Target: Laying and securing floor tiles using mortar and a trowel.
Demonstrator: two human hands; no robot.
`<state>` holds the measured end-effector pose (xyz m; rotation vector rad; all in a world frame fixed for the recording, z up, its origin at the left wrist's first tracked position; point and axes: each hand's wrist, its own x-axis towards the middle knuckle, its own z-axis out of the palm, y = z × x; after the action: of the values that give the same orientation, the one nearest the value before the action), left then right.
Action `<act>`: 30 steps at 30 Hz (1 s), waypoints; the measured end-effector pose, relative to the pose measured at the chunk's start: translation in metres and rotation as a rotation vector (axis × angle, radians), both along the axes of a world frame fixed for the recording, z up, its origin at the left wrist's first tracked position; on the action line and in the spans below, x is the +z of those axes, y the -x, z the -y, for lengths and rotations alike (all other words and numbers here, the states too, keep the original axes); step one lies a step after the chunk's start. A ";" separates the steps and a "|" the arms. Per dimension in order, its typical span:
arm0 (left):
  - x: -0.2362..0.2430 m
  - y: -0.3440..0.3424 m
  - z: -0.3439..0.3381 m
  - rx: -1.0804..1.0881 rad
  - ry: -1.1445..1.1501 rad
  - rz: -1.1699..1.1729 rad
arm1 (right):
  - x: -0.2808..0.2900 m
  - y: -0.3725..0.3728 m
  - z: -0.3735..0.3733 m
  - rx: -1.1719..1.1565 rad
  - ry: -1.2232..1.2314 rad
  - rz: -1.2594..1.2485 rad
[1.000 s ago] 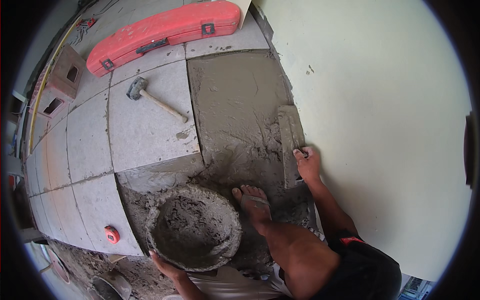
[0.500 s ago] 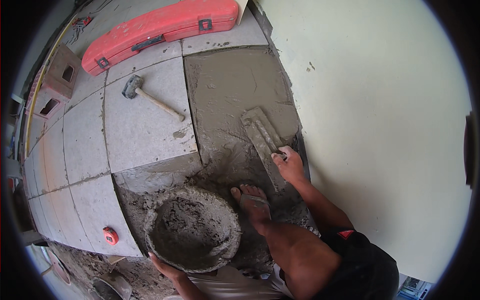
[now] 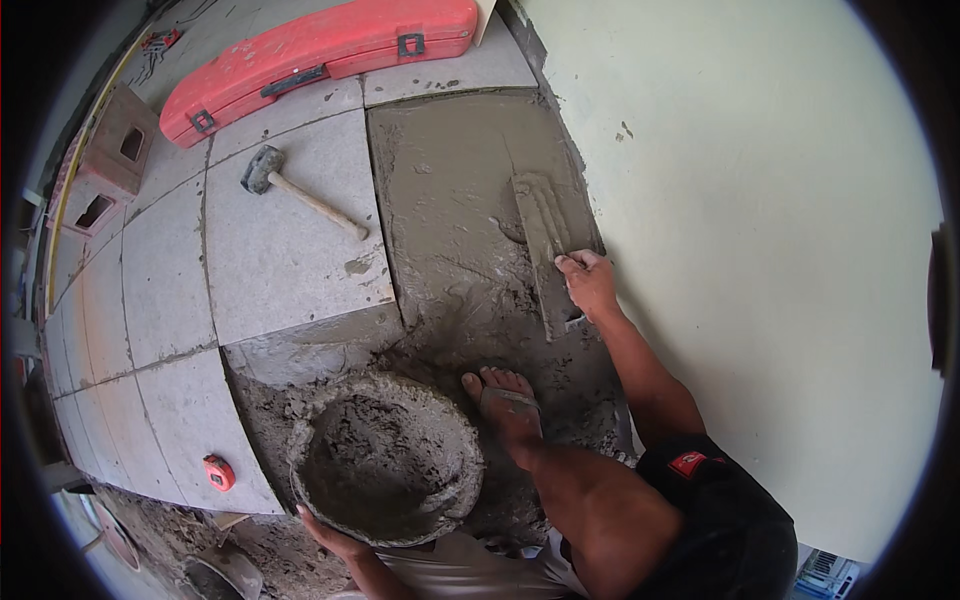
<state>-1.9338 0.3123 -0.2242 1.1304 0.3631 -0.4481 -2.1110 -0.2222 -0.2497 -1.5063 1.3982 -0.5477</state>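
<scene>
My right hand (image 3: pixel 588 284) is closed round the handle of a long, mortar-coated plastering trowel (image 3: pixel 535 230). The trowel's blade lies on the wet grey mortar bed (image 3: pixel 450 150), close beside the wall. My left hand (image 3: pixel 335 538) grips the near left rim of a round mortar bucket (image 3: pixel 455 440), its fingers partly hidden under the edge. Thick mortar clings to the bucket's walls and bottom. Between bucket and trowel, my sandalled foot (image 3: pixel 508 405) stands on the muddy ground.
Left of the bed lie pale floor tiles (image 3: pixel 290 240), with a rubber mallet (image 3: pixel 310 200) and a red tape measure (image 3: pixel 219 472) on them. A long red case (image 3: pixel 330 55) lies at the far side, near hollow bricks (image 3: pixel 120 150). A pale wall (image 3: pixel 760 220) bounds the right.
My right hand has moved the trowel away from me and slightly right, nearer the wall. The left hand and bucket stay in place.
</scene>
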 end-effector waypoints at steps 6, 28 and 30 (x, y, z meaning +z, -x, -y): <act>-0.009 0.001 -0.004 -0.041 -0.011 0.074 | -0.010 0.011 0.021 -0.154 -0.061 -0.063; -0.014 0.003 -0.007 -0.012 -0.096 0.089 | -0.001 -0.049 0.048 0.155 0.410 -0.515; -0.015 0.003 -0.007 -0.025 -0.085 0.096 | -0.007 -0.052 0.080 0.108 0.440 -0.497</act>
<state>-1.9367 0.3190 -0.2389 1.2361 0.2865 -0.4021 -2.0592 -0.3026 -0.2570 -2.1688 1.6229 -0.4480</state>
